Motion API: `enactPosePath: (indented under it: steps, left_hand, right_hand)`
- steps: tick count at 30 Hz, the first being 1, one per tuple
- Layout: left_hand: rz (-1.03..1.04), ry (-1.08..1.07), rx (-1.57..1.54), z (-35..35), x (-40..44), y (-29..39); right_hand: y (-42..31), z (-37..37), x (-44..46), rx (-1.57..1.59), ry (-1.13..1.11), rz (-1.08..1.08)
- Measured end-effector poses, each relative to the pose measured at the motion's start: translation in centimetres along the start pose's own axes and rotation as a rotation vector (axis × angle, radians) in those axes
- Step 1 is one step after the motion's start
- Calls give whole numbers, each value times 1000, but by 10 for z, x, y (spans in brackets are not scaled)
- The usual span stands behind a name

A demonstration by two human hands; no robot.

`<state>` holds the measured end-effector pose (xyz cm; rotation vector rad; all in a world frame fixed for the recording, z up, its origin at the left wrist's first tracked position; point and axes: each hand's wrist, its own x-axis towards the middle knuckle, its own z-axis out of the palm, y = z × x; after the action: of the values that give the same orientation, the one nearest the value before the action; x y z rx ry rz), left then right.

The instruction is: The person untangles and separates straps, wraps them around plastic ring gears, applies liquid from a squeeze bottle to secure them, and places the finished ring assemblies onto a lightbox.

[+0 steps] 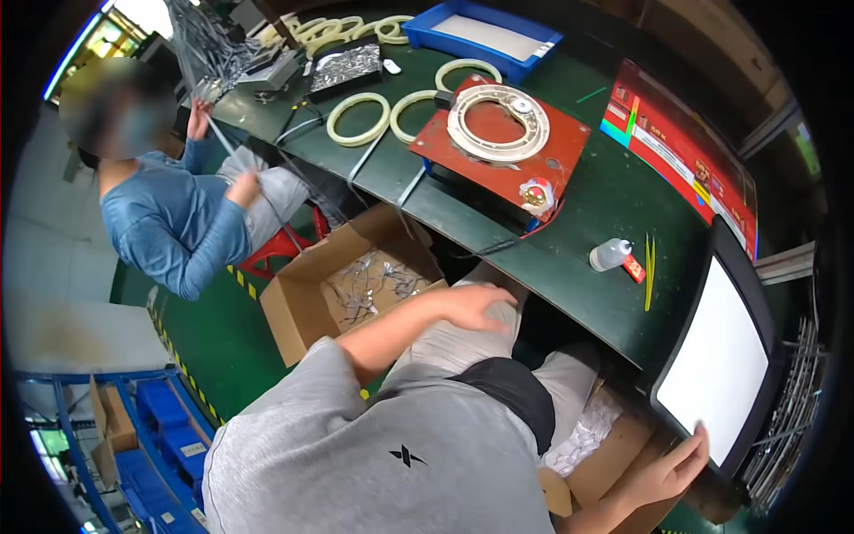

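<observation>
My left hand [480, 307] lies on my thigh over light trousers, fingers stretched out and holding nothing. At the lower right, my right hand [672, 467] is raised with bent fingers apart. Its fingertips touch or overlap the lower edge of a white screen-like panel [721, 356] in a black frame; nothing shows in its grasp. On the green table [543, 267] stands a red fixture board [507, 178] bearing a white ring-shaped part [458, 125]. Nearer the panel are a small clear bottle [609, 255], a little red packet [633, 268] and yellow tweezers [650, 276].
Several pale rings [333, 119] and a blue tray [418, 31] occupy the table's far side. A cardboard box [294, 303] with wired parts stands left of my legs. Another box [614, 454] holds white material. A seated person [169, 214] handles a long strip.
</observation>
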<state>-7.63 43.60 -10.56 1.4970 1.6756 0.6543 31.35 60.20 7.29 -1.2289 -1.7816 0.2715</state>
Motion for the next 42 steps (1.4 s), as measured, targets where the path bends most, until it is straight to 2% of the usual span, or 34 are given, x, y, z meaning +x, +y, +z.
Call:
enactPosePath:
  steps: [2,3,4,5,6,7,8,9,11,13,14,17,20,23,24,27,30,33,36,42]
  left_hand:
    - [18,-434,-553,-75,-47,48]
    - [68,-495,-805,-106,-68,62]
    - [192,-334,-900,-136,-88,71]
    - [275,-26,-932,-157,-104,77]
    - [318,344,-925,-173,-110,74]
    - [278,681,-863,-194,-104,52]
    - [158,978,-657,-211,-97,46]
    - [63,1084,-343,-225,-90,27]
    - [-174,1048,371,-240,-80,3]
    - [-13,1058,697,-234,-64,-17]
    - [-103,987,773,-228,-58,-25]
    - [-94,937,794,-225,-47,-37]
    - [124,1139,624,-242,-44,-23]
    - [29,1261,486,-251,-52,25]
    - [86,1325,545,-250,-52,40]
    - [290,1155,700,-243,-54,82]
    - [343,997,639,-223,-42,98]
    - [307,906,622,-211,-30,96]
    - [303,942,734,-206,-21,97]
    - [278,835,552,-212,-19,99]
  right_hand:
    - [-22,15,-20,267,-103,56]
    - [-39,25,-29,396,-171,85]
    - [-52,34,-34,337,-239,53]
    - [-50,43,-42,467,-328,95]
    - [-53,53,-43,469,-423,-29]
    - [-57,63,-44,441,-500,-153]
    - [-69,72,-44,435,-556,-226]
    - [-83,78,-46,423,-610,-296]
    - [-106,92,-53,495,-720,-312]
    - [-112,105,-65,518,-784,-350]
    - [-112,110,-75,532,-820,-367]
    - [-105,114,-95,499,-879,-309]
    - [-96,112,-109,468,-939,-218]
    - [-90,114,-123,455,-987,-174]
    - [-90,116,-126,452,-998,-163]
    - [-91,126,-133,484,-1048,-196]
    - [-97,136,-140,521,-1083,-222]
    - [-97,140,-144,540,-1083,-266]
    - [-93,139,-145,521,-1110,-253]
    - [-85,135,-151,531,-1117,-170]
